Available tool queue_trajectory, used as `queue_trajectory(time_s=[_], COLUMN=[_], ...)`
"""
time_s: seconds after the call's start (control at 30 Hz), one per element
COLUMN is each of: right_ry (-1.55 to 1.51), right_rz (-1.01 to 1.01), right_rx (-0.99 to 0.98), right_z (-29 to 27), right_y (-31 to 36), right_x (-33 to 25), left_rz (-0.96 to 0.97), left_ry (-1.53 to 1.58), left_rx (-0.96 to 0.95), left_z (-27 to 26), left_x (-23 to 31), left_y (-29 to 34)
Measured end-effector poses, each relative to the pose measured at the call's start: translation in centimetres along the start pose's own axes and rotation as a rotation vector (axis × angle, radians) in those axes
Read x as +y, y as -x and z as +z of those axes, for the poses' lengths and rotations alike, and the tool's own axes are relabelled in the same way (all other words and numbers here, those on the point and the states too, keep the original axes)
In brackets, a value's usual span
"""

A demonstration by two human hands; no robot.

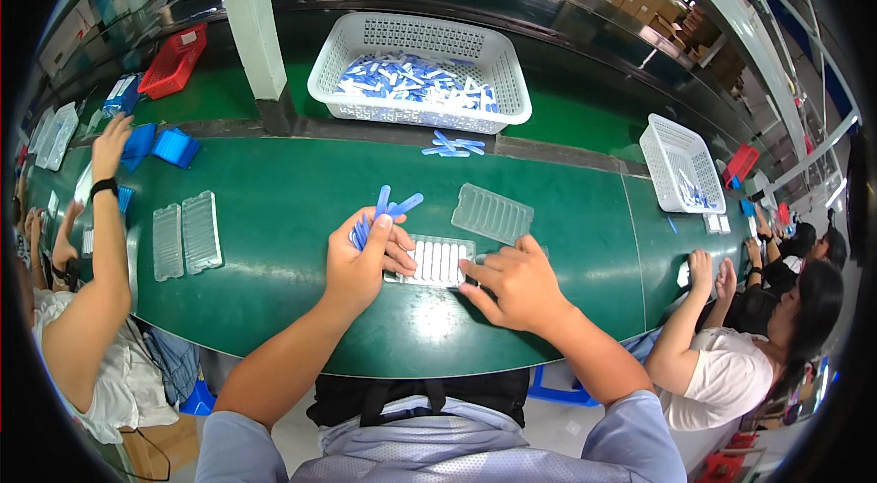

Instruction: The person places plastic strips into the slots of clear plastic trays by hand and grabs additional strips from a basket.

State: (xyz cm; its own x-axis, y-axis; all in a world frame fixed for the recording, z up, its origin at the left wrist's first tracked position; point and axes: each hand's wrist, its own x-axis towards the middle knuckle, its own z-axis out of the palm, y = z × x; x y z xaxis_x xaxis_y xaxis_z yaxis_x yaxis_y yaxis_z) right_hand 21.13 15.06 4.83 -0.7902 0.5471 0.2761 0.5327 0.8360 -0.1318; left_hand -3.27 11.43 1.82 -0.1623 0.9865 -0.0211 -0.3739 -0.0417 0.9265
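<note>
In my left hand is a loose bundle of slim blue plastic sticks, fanned out between thumb and fingers. That hand's fingertips rest at the left end of a clear slotted tray, where white strips lie side by side in the slots. My right hand is at the tray's right end, index finger touching it and thumb held apart; nothing shows in its grip. Just beyond lies another clear ribbed tray with no strips in it. Part of something clear is hidden behind my right hand.
A white basket of blue and white pieces stands ahead, with several loose blue sticks before it. Two clear trays lie left. Co-workers sit on both sides; one's arm reaches over the green table. A white post rises far left.
</note>
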Motion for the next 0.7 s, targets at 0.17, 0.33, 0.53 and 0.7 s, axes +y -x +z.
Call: queue_trajectory(time_s=[0.17,0.33,0.53,0.7], right_ry=[-0.055,0.05,0.108,-0.556], right_rz=[-0.067,0.009,-0.017,0.276], right_rx=[-0.044,-0.063,0.046,0.281], right_z=[-0.9,-0.5,-0.9,-0.5], right_y=[0.0,-0.3,-1.4,-1.8], right_x=[0.4,0.1,-0.1,-1.2], left_rz=[0.02,-0.005,-0.01,-0.072], left_ry=[0.001,0.014,0.03,-0.011], left_rx=[0.005,-0.012,-0.011,-0.159], left_z=[-0.1,-0.2,-0.5,0.4], left_x=[0.2,0.1,-0.1,-0.2], left_y=[0.0,0.2,0.2,1.4])
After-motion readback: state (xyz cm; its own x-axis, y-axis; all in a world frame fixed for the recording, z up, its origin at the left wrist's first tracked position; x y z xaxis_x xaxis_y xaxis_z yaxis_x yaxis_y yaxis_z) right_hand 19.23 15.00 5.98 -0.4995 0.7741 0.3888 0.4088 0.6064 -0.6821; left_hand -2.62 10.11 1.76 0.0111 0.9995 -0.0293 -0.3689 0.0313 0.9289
